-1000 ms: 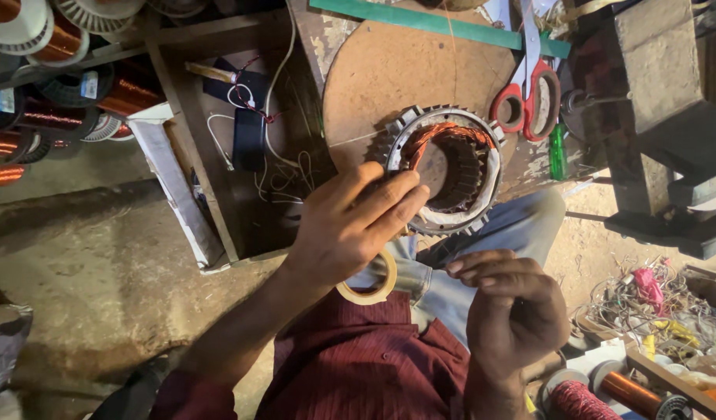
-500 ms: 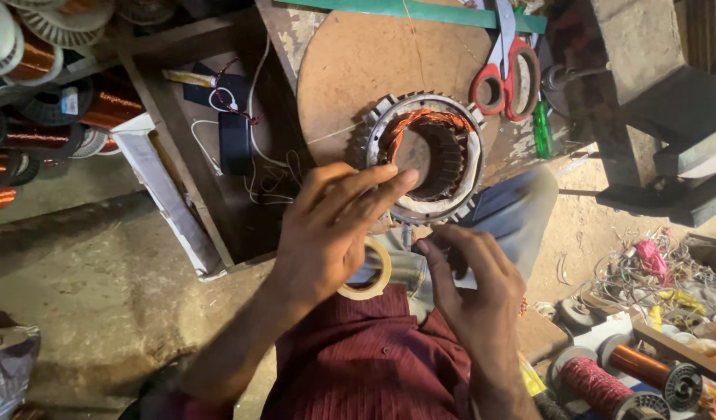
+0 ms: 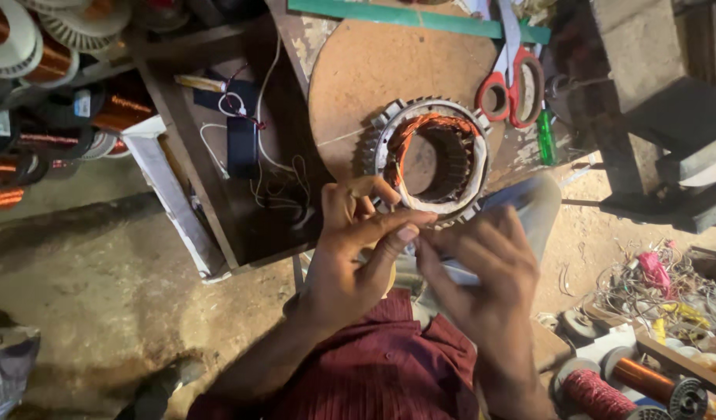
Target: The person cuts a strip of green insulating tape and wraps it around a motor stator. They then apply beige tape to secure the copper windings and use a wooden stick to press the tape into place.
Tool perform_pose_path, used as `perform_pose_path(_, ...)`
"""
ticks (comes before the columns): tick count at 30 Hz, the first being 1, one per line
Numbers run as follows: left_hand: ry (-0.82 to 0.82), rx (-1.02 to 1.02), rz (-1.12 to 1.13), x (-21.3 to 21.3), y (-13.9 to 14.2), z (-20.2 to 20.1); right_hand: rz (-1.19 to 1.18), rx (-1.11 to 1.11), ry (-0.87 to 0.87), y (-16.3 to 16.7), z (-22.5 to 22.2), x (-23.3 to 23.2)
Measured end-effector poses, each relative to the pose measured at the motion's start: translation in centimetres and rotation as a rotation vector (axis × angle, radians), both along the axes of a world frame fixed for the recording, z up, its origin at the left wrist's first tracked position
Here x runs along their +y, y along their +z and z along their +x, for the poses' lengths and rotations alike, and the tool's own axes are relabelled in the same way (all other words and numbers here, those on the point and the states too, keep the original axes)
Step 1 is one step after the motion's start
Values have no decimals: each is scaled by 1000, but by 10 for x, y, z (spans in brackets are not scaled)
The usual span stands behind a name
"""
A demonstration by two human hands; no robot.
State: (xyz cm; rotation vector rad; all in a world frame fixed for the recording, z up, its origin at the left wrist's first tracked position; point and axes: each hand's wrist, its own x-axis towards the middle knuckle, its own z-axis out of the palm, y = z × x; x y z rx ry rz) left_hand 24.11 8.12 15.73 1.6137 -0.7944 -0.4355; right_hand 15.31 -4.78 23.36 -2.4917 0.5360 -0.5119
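While the left hand (image 3: 350,257) pinched something too small to make out, its fingers nearly shut, the right hand (image 3: 482,280) curled half closed beside it, its hold hidden. The motor ring (image 3: 432,159) lay just beyond on the desk (image 3: 358,70); keeping both thumbs close would have steadied the work.

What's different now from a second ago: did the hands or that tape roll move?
The left hand and right hand have closed together, fingertips meeting just below the stator ring. The tape roll seen under the left hand a second ago is now hidden behind it; whether either hand grips it cannot be told. The stator, the red scissors and the round board stayed put.
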Motion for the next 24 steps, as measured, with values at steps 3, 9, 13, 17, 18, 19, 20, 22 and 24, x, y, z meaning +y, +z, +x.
perform_pose_path(3,26,-125,45,2,-3,-2,-8,3,-33,5,-8,-2)
perform_pose_path(9,-40,27,-40,1,-9,0,10,-53,-46,-25,-11,-7)
perform_pose_path(13,-1,-617,99,3,-2,4,54,-62,-52,-30,-26,-2)
perform_pose_path(17,-45,-772,23,3,5,16,85,-89,-117,-31,-29,4)
perform_pose_path(18,-29,-766,12,2,7,17,109,-123,-148,-32,-28,4)
perform_pose_path(19,-12,-762,0,1,8,18,131,-160,-180,-33,-27,5)
perform_pose_path(20,-25,-710,-3,-1,8,18,114,-203,-164,-35,-25,6)
perform_pose_path(22,-49,-604,-3,-2,9,19,88,-287,-127,-38,-24,7)
perform_pose_path(24,-66,-601,6,-2,10,20,41,-292,-95,-41,-23,9)
